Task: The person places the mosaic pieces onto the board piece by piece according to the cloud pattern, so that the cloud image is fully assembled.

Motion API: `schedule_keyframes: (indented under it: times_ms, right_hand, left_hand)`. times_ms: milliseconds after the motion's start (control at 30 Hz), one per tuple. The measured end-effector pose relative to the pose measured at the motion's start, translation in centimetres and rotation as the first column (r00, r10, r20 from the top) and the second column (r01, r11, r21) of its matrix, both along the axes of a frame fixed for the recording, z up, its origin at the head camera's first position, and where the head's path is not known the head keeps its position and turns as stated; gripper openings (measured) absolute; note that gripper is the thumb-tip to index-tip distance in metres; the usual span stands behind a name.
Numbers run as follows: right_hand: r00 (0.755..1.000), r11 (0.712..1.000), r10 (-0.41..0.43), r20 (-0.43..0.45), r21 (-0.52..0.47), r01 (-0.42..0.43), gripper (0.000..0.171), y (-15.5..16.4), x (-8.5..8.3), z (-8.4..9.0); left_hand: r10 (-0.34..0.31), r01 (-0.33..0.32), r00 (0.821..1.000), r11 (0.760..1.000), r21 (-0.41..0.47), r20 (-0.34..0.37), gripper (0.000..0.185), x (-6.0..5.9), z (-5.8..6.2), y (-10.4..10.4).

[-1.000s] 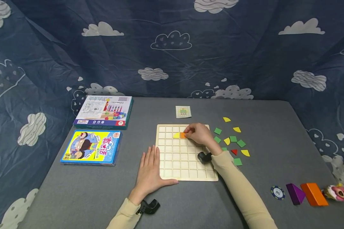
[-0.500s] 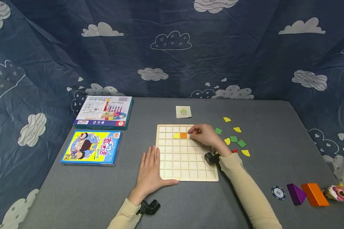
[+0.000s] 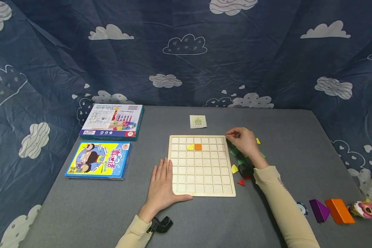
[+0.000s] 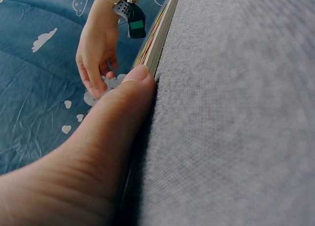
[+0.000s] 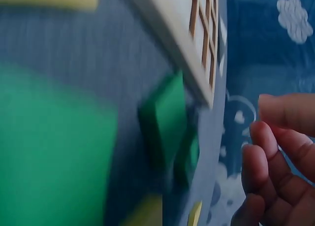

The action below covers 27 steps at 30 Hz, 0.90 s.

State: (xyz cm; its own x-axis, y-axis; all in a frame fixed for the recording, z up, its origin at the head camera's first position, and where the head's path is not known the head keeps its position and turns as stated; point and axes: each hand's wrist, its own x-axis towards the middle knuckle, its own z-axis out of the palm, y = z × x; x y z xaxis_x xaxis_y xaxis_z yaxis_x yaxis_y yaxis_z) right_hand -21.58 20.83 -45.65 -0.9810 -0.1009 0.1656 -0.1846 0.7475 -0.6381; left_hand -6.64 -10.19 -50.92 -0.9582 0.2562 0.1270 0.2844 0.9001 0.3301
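Note:
A wooden grid board [image 3: 201, 179] lies flat on the grey table. A yellow piece [image 3: 190, 147] and an orange square [image 3: 198, 147] sit side by side in its second row. My left hand [image 3: 161, 182] rests flat on the table at the board's front left corner, with the thumb [image 4: 123, 103] against the board's edge [image 4: 160, 34]. My right hand [image 3: 232, 136] hovers just off the board's far right corner, over loose green pieces [image 5: 170, 117]. Its fingers [image 5: 268, 157] are loosely curled, with nothing seen between them.
A yellow piece [image 3: 234, 168] and a red triangle [image 3: 241, 182] lie by the board's right edge. A small pattern card [image 3: 198, 121] lies behind the board. Two game boxes [image 3: 111, 120] [image 3: 99, 159] lie at left. A purple prism [image 3: 319, 209], orange block [image 3: 339, 210] and small toy [image 3: 365, 208] sit at front right.
My right hand left the orange square in the grid and moved right, off the board, to the loose pieces. A yellow piece and the red triangle now lie nearer the board. The left hand stayed.

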Motion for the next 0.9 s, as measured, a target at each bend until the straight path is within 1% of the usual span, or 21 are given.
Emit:
schedule_keyframes:
  times_ms: [67, 133, 233, 467, 667, 900]
  right_hand:
    - [0.999, 0.999, -0.035, -0.029, 0.007, 0.035, 0.013, 0.8, -0.3, 0.1]
    - [0.996, 0.997, -0.075, -0.037, 0.008, 0.075, 0.014, 1.7, -0.7, 0.1]
    - [0.993, 0.993, -0.113, -0.035, 0.018, 0.114, 0.017, 2.9, -1.4, 0.2]
    - [0.990, 0.987, -0.138, -0.019, 0.083, 0.139, 0.020, 4.6, -2.8, -0.3]
    - [0.983, 0.974, -0.179, 0.052, 0.147, 0.170, 0.023, 5.4, -3.6, -1.0]
    - [0.976, 0.971, -0.188, 0.109, 0.169, 0.168, 0.027, 6.0, -3.9, -1.4]
  left_hand:
    - [0.001, -0.001, 1.000, 1.000, -0.002, 0.001, 0.137, 0.0, 0.0, 0.0]
    - [0.002, -0.002, 1.000, 1.000, -0.002, 0.001, 0.137, 0.0, 0.0, 0.0]
    - [0.002, -0.002, 1.000, 1.000, -0.007, 0.003, 0.137, -0.1, 0.1, 0.0]
    - [-0.002, 0.002, 1.000, 1.000, -0.011, 0.000, 0.137, 0.0, 0.1, 0.0]
    - [-0.008, 0.008, 1.000, 1.000, 0.012, -0.016, 0.136, 0.1, 0.2, 0.1]
    - [-0.002, 0.002, 1.000, 1.000, -0.008, 0.002, 0.137, 0.1, 0.3, 0.1]
